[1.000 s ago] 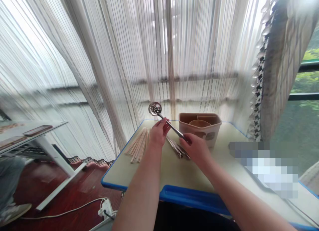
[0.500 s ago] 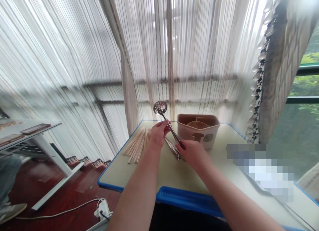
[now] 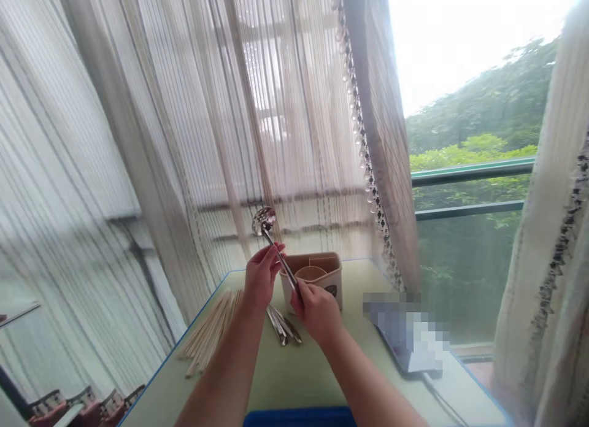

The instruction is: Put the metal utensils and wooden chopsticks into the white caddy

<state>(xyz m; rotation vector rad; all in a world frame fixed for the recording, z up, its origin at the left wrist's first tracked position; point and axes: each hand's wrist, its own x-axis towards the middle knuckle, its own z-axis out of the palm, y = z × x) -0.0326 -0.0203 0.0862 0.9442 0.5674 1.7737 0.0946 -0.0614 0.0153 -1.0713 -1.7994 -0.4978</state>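
1. Left hand (image 3: 261,276) pinches the ladle (image 3: 285,267) near its head; right hand (image 3: 318,311) grips the handle's end; I judge this spacing steadies its tilt.
2. I see the ladle above the table (image 3: 356,359), before the holder (image 3: 338,295).
3. Chopsticks (image 3: 214,332) and cutlery (image 3: 281,329) lie apart, likely against mixing.
4. Curtains (image 3: 193,138) hang behind.

On the counter (image 3: 306,381) before me, the chopsticks (image 3: 207,338) lie left of the cutlery (image 3: 281,329); the holder (image 3: 333,280) stands behind my right hand (image 3: 318,311), the ladle (image 3: 264,219) is in both my hands (image 3: 260,278), and the curtain (image 3: 301,132) hangs beyond the counter.
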